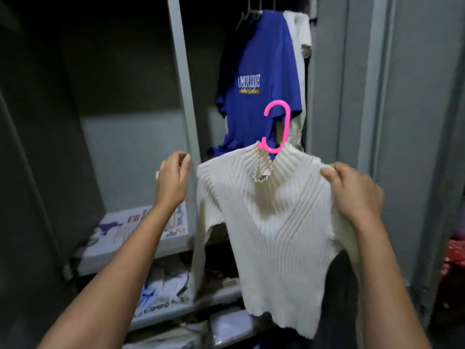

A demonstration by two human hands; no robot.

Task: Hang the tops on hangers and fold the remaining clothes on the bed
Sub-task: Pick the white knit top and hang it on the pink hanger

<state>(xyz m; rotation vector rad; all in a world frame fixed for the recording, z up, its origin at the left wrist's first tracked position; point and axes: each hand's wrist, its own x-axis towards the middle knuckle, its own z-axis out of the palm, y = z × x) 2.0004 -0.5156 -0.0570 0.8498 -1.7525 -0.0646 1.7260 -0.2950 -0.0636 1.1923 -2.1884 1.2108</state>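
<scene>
Grey wardrobe [377, 122] walls frame everything. Nearest, the right hand [352, 192] pinches the shoulder of a white ribbed sweater [276, 222], which hangs on a pink hanger [285, 127] with its hook poking up through the collar. The left hand [173, 177] hovers just beside the other shoulder, fingers loosely curled, grip holding nothing. Newspaper-lined shelves [141, 230] sit lower left. Farther back, a blue T-shirt [264, 71] hangs inside, with a white garment [300, 28] beside it.
</scene>
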